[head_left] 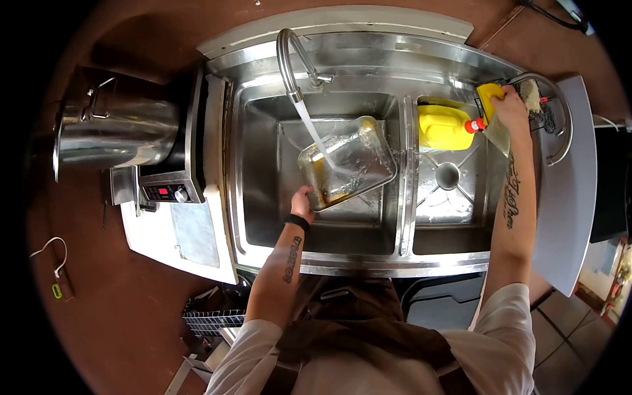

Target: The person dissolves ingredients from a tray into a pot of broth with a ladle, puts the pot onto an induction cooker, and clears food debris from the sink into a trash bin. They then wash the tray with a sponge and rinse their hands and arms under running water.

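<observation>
My left hand [303,205] grips the near left corner of a shallow metal tray [361,153] tilted in the larger sink basin. Brown residue marks the tray's edges, and water from the tap [288,69] runs onto it. At the far right, my right hand [512,108] is closed on a yellow sponge [490,100] beside a wire rack. A pale, flat, translucent piece [499,137] hangs just below that hand; whether the fingers hold it too I cannot tell. A yellow jug [445,128] with a red cap lies on its side in the smaller basin, left of my right hand.
A large steel pot [118,131] stands on a cooker [172,187] at the left. A beige scrubber [530,95] and dark steel wool [546,120] sit by the rack. A curved metal pipe [567,125] arches at the right. The sink divider [407,191] separates the basins.
</observation>
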`<control>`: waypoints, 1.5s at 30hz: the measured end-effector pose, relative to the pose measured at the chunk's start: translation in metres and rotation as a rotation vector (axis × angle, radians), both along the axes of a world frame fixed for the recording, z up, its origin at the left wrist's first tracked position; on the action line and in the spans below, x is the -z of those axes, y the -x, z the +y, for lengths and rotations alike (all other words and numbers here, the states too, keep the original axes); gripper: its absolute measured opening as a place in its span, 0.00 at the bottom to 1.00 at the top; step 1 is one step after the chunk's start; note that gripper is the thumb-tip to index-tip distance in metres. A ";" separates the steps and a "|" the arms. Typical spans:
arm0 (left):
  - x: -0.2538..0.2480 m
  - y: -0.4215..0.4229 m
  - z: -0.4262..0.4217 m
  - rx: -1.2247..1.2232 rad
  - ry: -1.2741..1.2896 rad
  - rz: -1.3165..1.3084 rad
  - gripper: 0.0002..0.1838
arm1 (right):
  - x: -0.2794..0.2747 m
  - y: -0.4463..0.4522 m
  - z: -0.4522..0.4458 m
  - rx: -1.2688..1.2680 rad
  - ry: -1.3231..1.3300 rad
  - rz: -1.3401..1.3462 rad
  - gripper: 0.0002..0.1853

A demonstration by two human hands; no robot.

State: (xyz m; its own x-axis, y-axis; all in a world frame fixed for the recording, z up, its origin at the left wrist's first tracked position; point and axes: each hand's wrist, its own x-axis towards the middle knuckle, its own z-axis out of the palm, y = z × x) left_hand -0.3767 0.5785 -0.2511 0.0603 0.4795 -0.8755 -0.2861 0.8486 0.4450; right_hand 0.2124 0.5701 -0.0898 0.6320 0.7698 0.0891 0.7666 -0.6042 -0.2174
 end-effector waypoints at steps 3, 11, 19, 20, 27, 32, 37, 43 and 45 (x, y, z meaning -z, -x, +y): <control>0.017 -0.017 0.000 -0.023 0.001 0.005 0.14 | 0.016 -0.030 -0.003 -0.033 -0.229 0.279 0.22; 0.009 -0.047 0.014 -0.042 -0.030 -0.095 0.12 | -0.014 -0.021 0.014 -0.095 -1.006 0.380 0.10; 0.025 -0.057 0.036 -0.039 -0.482 0.114 0.11 | -0.096 0.103 -0.010 -0.151 -1.379 0.220 0.09; -0.024 -0.073 0.038 -0.061 -0.482 -0.005 0.11 | -0.095 0.123 -0.029 -0.102 -1.297 0.092 0.09; -0.085 -0.051 0.055 0.190 -0.944 0.298 0.22 | 0.085 0.187 -0.122 0.426 -1.055 0.990 0.20; -0.110 0.020 0.031 0.420 -1.194 0.657 0.26 | 0.146 0.083 -0.111 0.829 -1.286 1.446 0.20; -0.079 0.096 0.003 0.325 -1.120 0.694 0.28 | 0.125 0.049 -0.072 0.601 -1.225 1.627 0.20; -0.077 0.116 -0.038 0.148 -0.978 0.673 0.31 | 0.118 0.041 -0.066 0.574 -0.930 1.414 0.21; -0.093 0.111 -0.045 0.162 -0.924 0.672 0.31 | 0.120 0.040 -0.068 0.600 -0.911 1.441 0.21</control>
State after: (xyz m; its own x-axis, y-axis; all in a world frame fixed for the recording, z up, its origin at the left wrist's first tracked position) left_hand -0.4873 0.5335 -0.1578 -0.1659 0.9834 -0.0734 0.3269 0.1250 0.9368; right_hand 0.1723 0.5023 -0.2098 0.7310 0.4606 -0.5035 -0.5576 -0.0221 -0.8298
